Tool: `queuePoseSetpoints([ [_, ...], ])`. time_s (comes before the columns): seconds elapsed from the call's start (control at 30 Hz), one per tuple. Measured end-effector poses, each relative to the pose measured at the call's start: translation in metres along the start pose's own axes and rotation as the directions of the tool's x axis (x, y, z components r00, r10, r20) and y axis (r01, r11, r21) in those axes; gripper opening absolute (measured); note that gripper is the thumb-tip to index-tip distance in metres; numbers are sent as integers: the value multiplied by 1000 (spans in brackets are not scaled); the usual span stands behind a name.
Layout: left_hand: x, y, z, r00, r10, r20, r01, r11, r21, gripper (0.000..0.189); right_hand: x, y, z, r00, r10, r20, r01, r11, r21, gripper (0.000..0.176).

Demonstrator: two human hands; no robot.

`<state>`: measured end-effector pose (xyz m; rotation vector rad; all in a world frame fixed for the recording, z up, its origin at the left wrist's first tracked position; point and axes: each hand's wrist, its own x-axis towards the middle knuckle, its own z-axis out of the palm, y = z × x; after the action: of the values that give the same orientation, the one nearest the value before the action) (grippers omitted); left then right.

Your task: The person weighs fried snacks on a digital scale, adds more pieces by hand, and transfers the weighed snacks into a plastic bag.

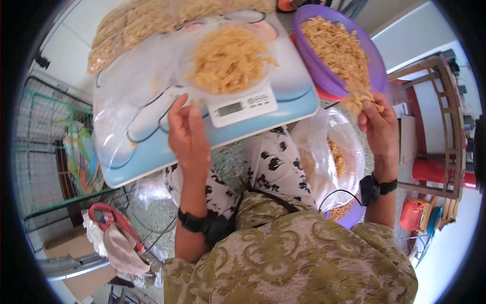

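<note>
Right-hand grip [379,122] was pinched around snack strips [357,100] beside the purple bowl [377,66], beyond the right edge of the bench [117,164]; the left hand [188,134] was loosely curled, apparently empty. Handful-taking was judged under way; steady support seemed needed next.

Near the brown openwork wooden frame [457,121], perhaps a chair, are a plain pale wall [407,40] and speckled grey-green floor [228,161].
</note>
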<state>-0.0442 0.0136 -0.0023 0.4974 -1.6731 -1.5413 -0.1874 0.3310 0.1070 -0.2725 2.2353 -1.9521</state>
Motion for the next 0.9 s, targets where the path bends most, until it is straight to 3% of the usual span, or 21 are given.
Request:
queuePoseSetpoints([
  [0.07, -3, 0, -2, 999, -45, 7, 45, 999, 6, 37, 8, -14, 15, 999, -41, 24, 40, 998, 58, 15],
  [0.13, -5, 1, -1, 999, -40, 23, 39, 999, 27, 36, 16, -24, 31, 989, -68, 130, 35, 971, 236, 18],
  [0.37, -8, 11, -2, 998, -28, 54, 21, 992, 122, 35, 41, -61, 78, 938, -199, 285, 120, 955, 271, 16],
  [0.47, -7, 15, -1, 996, -60, 63, 51, 989, 138, 34, 50, -73, 103, 871, -359, 335, 325, 933, 155, 16],
  [0.77, -9, 17, -2, 992, -77, 99, 55, 976, 211, 31, 64, -78, 167, 734, -466, 493, 560, 827, -52, 20],
  [0.9, -10, 15, -1, 993, -68, 92, 45, 970, 239, 31, 64, -81, 178, 733, -445, 515, 560, 824, -85, 21],
])
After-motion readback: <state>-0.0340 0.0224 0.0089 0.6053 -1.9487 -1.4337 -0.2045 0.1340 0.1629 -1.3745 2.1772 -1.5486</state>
